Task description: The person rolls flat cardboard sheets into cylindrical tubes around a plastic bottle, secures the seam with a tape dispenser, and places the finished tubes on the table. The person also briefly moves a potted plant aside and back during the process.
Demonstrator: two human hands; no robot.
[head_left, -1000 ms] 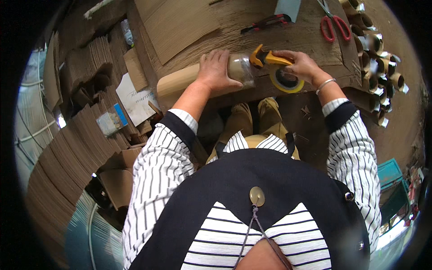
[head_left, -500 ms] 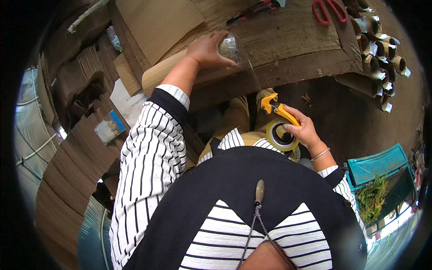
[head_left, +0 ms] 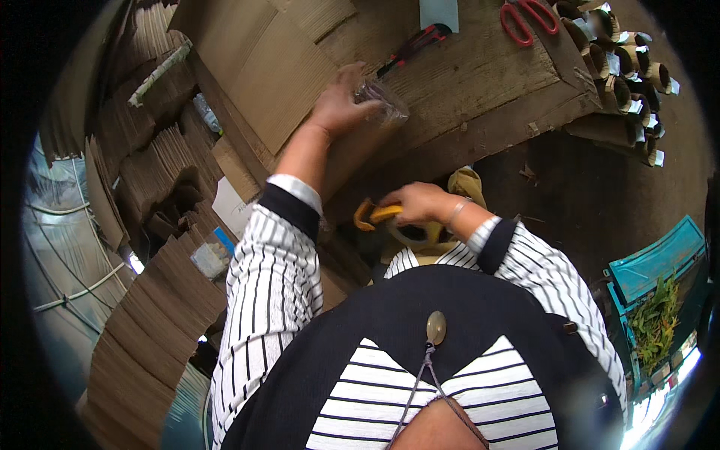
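My left hand (head_left: 341, 105) is closed around the end of a cardboard roll at the table's near side, thumb and fingers on either side of it. Clear tape (head_left: 386, 105) wraps that end, shiny and wrinkled. Lower down and nearer my body, my right hand (head_left: 421, 204) grips a yellow tape dispenser (head_left: 384, 213) just beyond the table's near edge. The dispenser's tape roll is blurred and partly hidden under my hand. I cannot make out the tape strand between dispenser and cardboard roll.
On the wooden table (head_left: 487, 82) lie a red-and-black utility knife (head_left: 416, 49), a pale blue card (head_left: 439, 13), red scissors (head_left: 528, 22) and flat cardboard (head_left: 262, 75). Several cardboard tubes (head_left: 619, 94) are piled at right. Stacked cardboard (head_left: 142, 337) fills the left; a teal crate (head_left: 656, 255) stands lower right.
My right hand has swung left with the tape dispenser, passing below the cardboard roll. My left hand has shifted slightly left and down on the roll. The stretched tape strand no longer shows.
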